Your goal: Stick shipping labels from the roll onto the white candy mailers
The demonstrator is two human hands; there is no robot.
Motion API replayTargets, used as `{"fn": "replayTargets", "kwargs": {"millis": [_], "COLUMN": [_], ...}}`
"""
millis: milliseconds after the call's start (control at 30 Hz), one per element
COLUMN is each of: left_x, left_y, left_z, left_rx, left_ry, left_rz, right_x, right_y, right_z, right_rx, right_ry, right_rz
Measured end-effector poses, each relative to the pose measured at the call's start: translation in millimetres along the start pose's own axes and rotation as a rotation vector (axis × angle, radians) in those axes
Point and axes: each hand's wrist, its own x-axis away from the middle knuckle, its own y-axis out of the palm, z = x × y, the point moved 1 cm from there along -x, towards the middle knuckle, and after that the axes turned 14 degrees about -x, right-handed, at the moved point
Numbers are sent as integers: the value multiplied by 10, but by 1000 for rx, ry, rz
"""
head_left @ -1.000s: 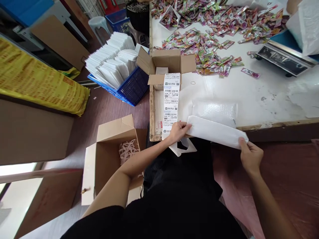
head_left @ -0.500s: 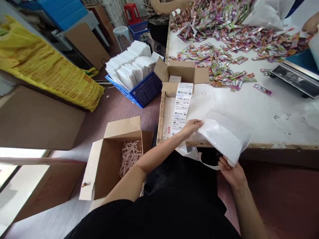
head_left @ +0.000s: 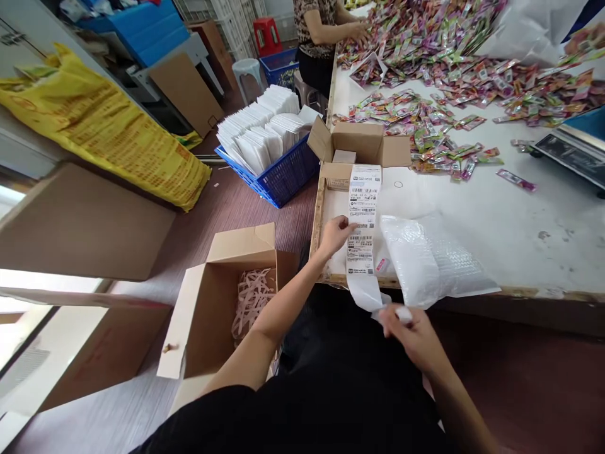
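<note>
A strip of printed shipping labels (head_left: 362, 214) comes out of a small open cardboard box (head_left: 357, 135) and runs down over the table's front edge. My left hand (head_left: 336, 236) pinches the strip's left edge about halfway along. Below the table edge, my right hand (head_left: 410, 331) is closed around the white, crumpled backing paper at the strip's lower end. A white bubble-wrap mailer (head_left: 432, 258) lies just right of the strip, its near corner overhanging the edge. Neither hand touches it. A small pink-marked sticker (head_left: 382, 265) sits between strip and mailer.
Many colourful small packets (head_left: 425, 120) cover the far table. A scale (head_left: 570, 154) stands at right. Left on the floor are a blue basket (head_left: 283, 180) of white envelopes, an open carton (head_left: 212, 315) with paper strips, and a yellow sack (head_left: 127, 132). A co-worker (head_left: 316, 31) handles packets.
Both hands have let go of the mailer, which now lies flat on the table. My left hand has moved left onto the label strip; my right hand has moved left onto its backing paper.
</note>
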Motion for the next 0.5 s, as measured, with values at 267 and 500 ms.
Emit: {"fn": "replayTargets", "kwargs": {"millis": [267,500], "left_x": [828,881], "left_y": [-185,74], "left_z": [499,510], "left_rx": [747,836], "left_ry": [-226,-476], "left_rz": [-369,-479], "right_x": [-496,-193], "right_y": [-11,-4], "right_z": [-369,-500], "right_rx": [390,407], "right_ry": [-590,-550], "right_rz": [244,213]}}
